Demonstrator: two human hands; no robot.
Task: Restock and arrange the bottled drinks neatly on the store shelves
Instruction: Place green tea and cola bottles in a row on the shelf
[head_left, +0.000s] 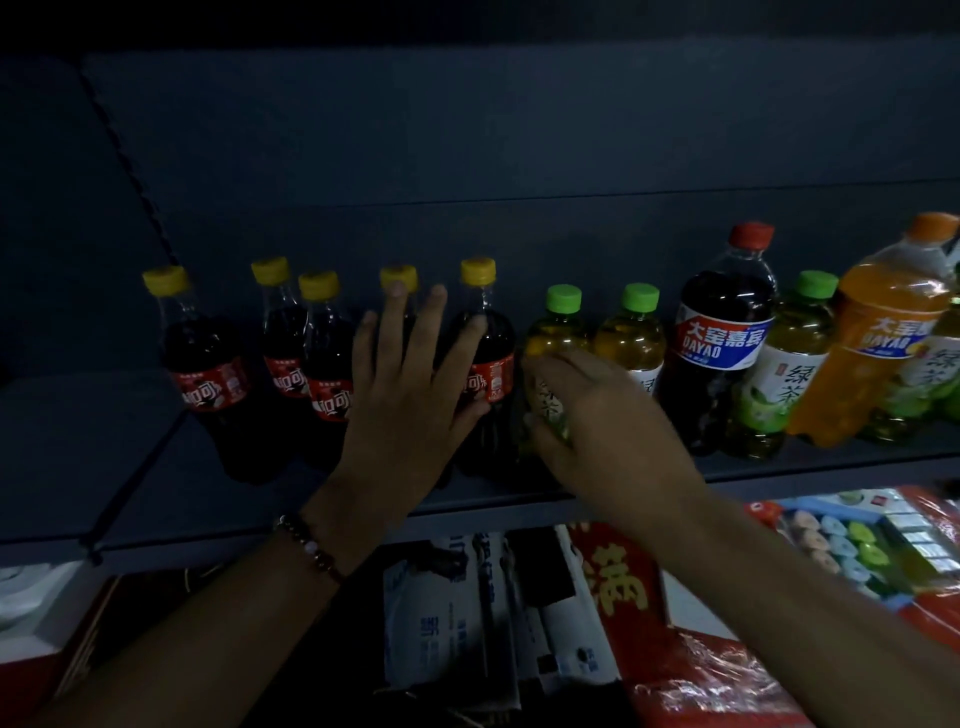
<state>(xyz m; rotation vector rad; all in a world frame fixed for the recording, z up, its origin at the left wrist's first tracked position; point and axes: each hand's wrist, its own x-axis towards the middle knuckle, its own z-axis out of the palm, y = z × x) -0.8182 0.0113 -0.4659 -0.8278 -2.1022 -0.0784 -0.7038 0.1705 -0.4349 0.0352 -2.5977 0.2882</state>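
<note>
Several small cola bottles with yellow caps and red labels (208, 358) stand on the dark shelf (493, 501). My left hand (410, 395) is spread flat, fingers apart, against two of them, one cola bottle (488, 358) showing at its right. To the right stand green tea bottles with green caps. My right hand (597, 431) is wrapped around the lower part of the leftmost green tea bottle (556, 338). A second green tea bottle (631, 332) stands just behind my right hand.
Further right stand a large dark soda bottle with a red cap (722, 338), another green tea bottle (789, 364) and a large orange soda bottle (878, 332). Below the shelf lie red packages (691, 670), boxes and a tray of colourful items (852, 545).
</note>
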